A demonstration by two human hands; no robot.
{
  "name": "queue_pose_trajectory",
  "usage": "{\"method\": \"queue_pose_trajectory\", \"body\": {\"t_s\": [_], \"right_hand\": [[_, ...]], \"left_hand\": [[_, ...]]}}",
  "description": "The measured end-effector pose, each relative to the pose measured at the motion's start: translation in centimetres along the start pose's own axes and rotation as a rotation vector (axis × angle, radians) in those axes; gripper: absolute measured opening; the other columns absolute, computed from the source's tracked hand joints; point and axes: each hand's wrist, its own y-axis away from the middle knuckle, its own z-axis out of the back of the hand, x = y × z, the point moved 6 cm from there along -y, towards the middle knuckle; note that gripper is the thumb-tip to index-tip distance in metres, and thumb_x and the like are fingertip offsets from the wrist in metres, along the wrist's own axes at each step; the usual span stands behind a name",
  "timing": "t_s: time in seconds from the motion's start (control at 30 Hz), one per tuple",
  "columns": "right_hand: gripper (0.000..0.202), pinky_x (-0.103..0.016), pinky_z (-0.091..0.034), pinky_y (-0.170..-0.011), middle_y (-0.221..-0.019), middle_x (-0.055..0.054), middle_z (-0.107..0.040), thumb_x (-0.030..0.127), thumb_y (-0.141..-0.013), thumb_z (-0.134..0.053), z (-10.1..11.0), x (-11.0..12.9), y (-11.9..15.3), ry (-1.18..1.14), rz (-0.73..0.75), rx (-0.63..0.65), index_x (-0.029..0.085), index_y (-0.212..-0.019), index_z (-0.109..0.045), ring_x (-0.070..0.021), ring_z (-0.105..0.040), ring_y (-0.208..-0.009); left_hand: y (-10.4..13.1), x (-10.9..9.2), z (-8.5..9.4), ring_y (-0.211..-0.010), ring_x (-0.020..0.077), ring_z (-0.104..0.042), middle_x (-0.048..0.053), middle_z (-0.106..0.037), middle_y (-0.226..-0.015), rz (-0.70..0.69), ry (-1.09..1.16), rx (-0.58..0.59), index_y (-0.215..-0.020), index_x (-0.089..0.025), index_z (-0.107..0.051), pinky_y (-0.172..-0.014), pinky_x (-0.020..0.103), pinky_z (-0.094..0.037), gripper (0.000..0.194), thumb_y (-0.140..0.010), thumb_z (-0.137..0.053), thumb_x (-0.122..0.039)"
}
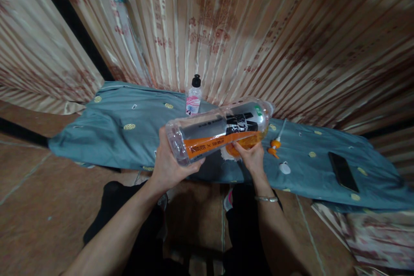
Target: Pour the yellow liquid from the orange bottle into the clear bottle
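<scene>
A large clear plastic bottle (210, 125) with a grey, black and orange label lies tilted across the middle, its neck to the right and slightly higher. My left hand (171, 159) is closed around its base end. Beneath the neck end, my right hand (252, 155) is closed on an amber-orange bottle (250, 140), partly hidden behind the large bottle. A white, frayed-looking piece (228, 154) shows beside my right fingers. To the right lie an orange pump head (274, 146) with a thin pale tube and a small white cap (285, 167).
Everything rests on a narrow bench covered in blue-green cloth (129, 108). A small bottle with a black cap (193, 97) stands at the back; a black phone (343, 171) lies at right. A pleated curtain (226, 30) hangs behind, and dark poles (74, 21) slant at left.
</scene>
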Motion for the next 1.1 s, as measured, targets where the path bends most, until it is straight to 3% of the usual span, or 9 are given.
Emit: {"method": "queue_pose_trajectory", "body": {"t_s": [0.5, 1.1], "right_hand": [[0.077, -0.052, -0.063, -0.092, -0.109, -0.015, -0.081, 0.064, -0.062, -0.087, -0.25, 0.32, 0.10, -0.036, 0.021, 0.035, 0.017, -0.120, -0.065, -0.0371, -0.077, -0.106], [0.075, -0.053, -0.061, -0.097, -0.114, -0.019, -0.080, 0.064, -0.060, -0.088, -0.22, 0.30, 0.09, -0.032, -0.027, 0.042, 0.016, -0.113, -0.067, -0.0390, -0.077, -0.107]], "left_hand": [[0.13, 0.35, -0.14, -0.100, 0.0323, -0.079, 0.010, -0.075, -0.111, -0.010, 0.024, -0.012, -0.120, -0.023, -0.053, -0.086, 0.048, -0.067, 0.076, -0.059, -0.091, -0.049], [0.16, 0.32, -0.10, -0.106, 0.0357, -0.077, 0.011, -0.074, -0.108, 0.015, 0.017, -0.004, -0.116, -0.023, -0.053, -0.091, 0.053, -0.065, 0.074, -0.059, -0.088, -0.055]]}}
